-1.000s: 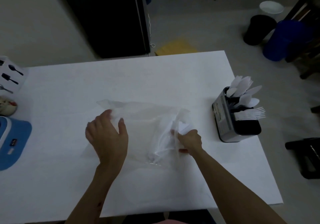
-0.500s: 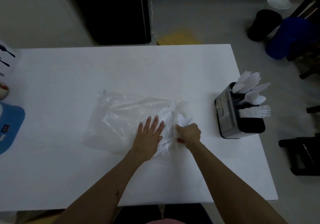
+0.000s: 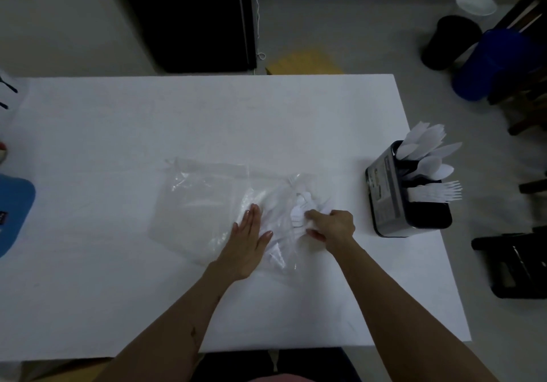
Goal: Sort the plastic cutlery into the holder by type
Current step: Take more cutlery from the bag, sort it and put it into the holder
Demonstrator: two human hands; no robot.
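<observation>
A clear plastic bag (image 3: 201, 201) lies flat on the white table (image 3: 207, 121), with white plastic cutlery (image 3: 297, 214) bunched at its right end. My left hand (image 3: 248, 239) presses flat on the bag, fingers straight. My right hand (image 3: 333, 227) has its fingers curled round a bunch of the white cutlery at the bag's opening. The black cutlery holder (image 3: 399, 201) stands near the table's right edge, holding knives (image 3: 426, 142), spoons (image 3: 435, 167) and forks (image 3: 438, 193) in separate sections.
A blue object (image 3: 13, 204) lies at the table's left edge. On the floor beyond the table are a black cabinet (image 3: 189, 17), a yellow mat (image 3: 305, 63), a black bin (image 3: 450, 41) and a blue bin (image 3: 485, 65). Dark stools (image 3: 512, 263) stand right of the table.
My left hand slid right across the bag, from gripping its left part to pressing flat beside my right hand. My right hand has stayed on the cutlery at the opening.
</observation>
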